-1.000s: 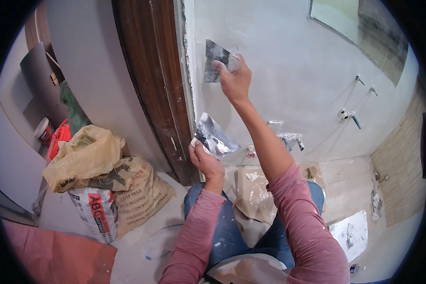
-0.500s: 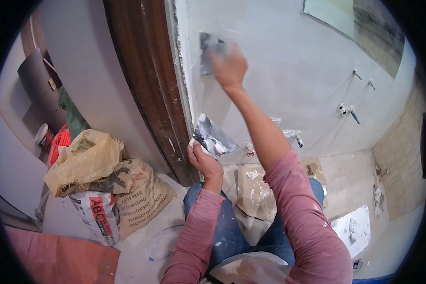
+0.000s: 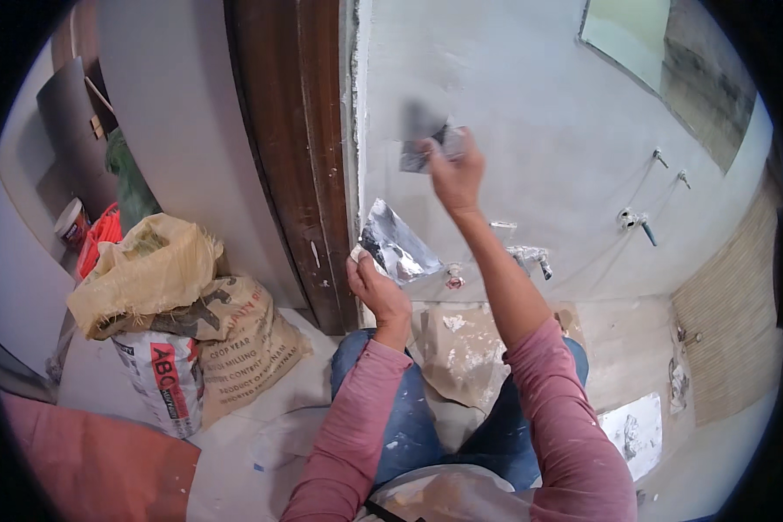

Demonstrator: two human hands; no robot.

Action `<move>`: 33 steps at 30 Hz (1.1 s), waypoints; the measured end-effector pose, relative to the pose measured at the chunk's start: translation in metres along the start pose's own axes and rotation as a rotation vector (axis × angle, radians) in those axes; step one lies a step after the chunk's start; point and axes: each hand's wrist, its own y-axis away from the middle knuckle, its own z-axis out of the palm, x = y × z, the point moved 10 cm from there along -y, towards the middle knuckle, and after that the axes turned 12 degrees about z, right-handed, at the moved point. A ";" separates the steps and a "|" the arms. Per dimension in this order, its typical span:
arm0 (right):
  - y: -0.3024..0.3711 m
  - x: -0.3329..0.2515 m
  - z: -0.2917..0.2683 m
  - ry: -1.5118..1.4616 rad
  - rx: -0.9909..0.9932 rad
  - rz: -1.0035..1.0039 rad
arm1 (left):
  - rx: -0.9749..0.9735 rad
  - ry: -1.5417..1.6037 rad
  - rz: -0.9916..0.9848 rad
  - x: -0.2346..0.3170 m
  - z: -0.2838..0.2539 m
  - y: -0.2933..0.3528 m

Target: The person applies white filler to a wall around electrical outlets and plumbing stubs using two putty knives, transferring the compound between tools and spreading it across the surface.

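My right hand (image 3: 458,181) grips a grey putty knife (image 3: 416,158), whose blade is smeared by motion. It is up at the pale grey wall (image 3: 531,113); whether the blade touches the surface I cannot tell. Lower down, beside the dark wooden door frame (image 3: 300,174), my left hand (image 3: 379,291) is closed round the handle end of a wide metal putty knife (image 3: 398,244). White filler streaks that broad blade, which is tilted in front of the wall. A rough white strip of filler (image 3: 358,130) runs between frame and wall.
Filled sacks (image 3: 244,352) and a tub (image 3: 71,222) stand at the left. Pipe fittings (image 3: 635,222) and a tap (image 3: 531,258) jut from the wall. Splattered cardboard (image 3: 457,352) lies by my knees; a white board (image 3: 635,431) with filler lies at the right.
My right hand has come down and slightly right along the wall with its putty knife. My left hand stays beside the frame with its wide blade. The whole view has shifted a little.
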 end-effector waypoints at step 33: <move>0.037 0.032 0.019 0.216 -0.227 -0.016 | 0.098 -0.042 -0.003 -0.003 -0.015 -0.004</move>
